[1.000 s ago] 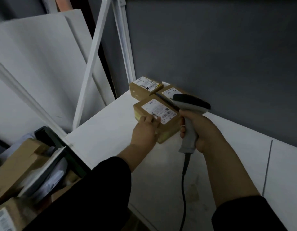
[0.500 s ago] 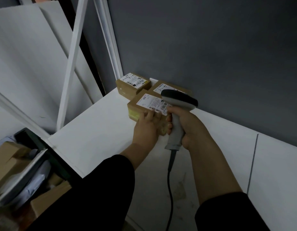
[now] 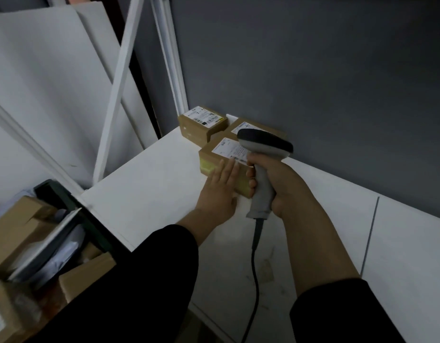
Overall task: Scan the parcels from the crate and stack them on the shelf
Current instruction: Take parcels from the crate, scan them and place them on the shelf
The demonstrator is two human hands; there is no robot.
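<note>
Your left hand [image 3: 217,194] lies flat, its fingers [image 3: 228,169] straight and close together, pressed against the near side of the front parcel [image 3: 214,154]. That parcel sits on the white shelf [image 3: 152,194], label up, near the grey wall [image 3: 312,82]. Just behind it stand the back-left parcel [image 3: 201,122] and the back-right parcel [image 3: 243,126], all three close together. Your right hand [image 3: 275,184] curls round the handle of the scanner [image 3: 263,144], whose head hangs over the front parcel's label; its cable [image 3: 254,268] drops toward you. The crate [image 3: 65,196], at lower left beside the shelf, holds more boxes.
</note>
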